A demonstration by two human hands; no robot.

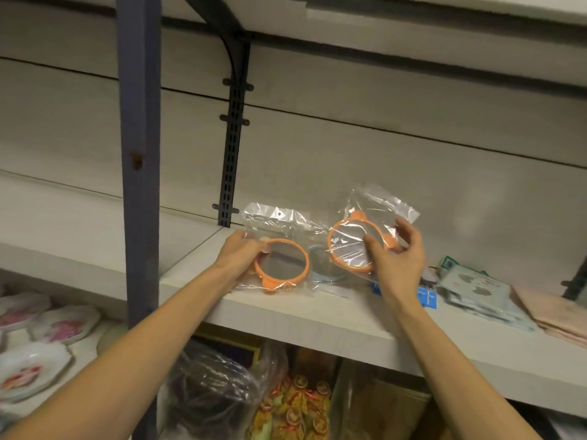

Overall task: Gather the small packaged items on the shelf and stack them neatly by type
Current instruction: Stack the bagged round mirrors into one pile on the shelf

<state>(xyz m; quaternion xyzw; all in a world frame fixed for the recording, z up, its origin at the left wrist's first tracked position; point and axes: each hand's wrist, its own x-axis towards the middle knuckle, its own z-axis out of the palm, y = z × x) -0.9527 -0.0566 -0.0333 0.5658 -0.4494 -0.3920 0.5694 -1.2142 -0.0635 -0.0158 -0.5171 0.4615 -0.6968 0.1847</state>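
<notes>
— Head view, lower centre: what's on the shelf [317, 319]?
— Left hand [241, 254] grips a bagged orange ring [282, 265] lying flat at frame centre.
— Further right?
— Right hand [397, 252] pinches a second bagged ring [352, 246], lifted and tilted, just beyond.

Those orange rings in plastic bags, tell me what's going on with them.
A person is sorting packaged items on a white shelf. The left hand holds one bagged orange ring lying on the shelf. The right hand holds a second bagged orange ring lifted and tilted above the shelf. A bluish ring packet lies between them, and pale green packets sit further right.
</notes>
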